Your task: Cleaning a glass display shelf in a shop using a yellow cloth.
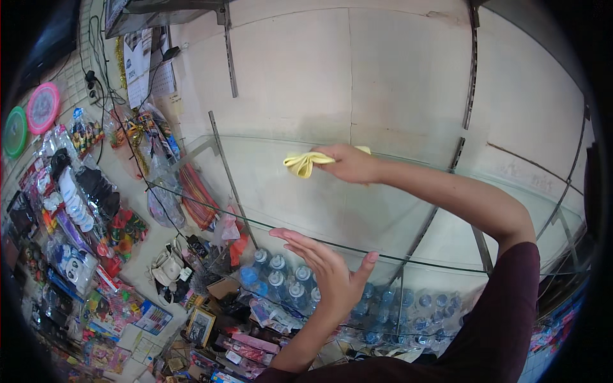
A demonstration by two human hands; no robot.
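Note:
A folded yellow cloth (301,163) is bunched in my right hand (353,164), whose fingers are closed round it. That hand is over the glass shelf (268,191), toward its back edge by the wall; whether the cloth touches the glass I cannot tell. Nearer to me, my left hand (329,268) is held up by the shelf's front edge, fingers stretched out and thumb apart, with nothing in it. Whether its fingertips touch the glass edge is unclear.
Slotted metal uprights (469,83) run up the pale wall (408,70). Several water bottles (297,293) stand below the shelf. Packaged goods (76,191) hang and lie at the left, near dangling black cables (131,137). A framed picture (200,325) lies among boxes lower down.

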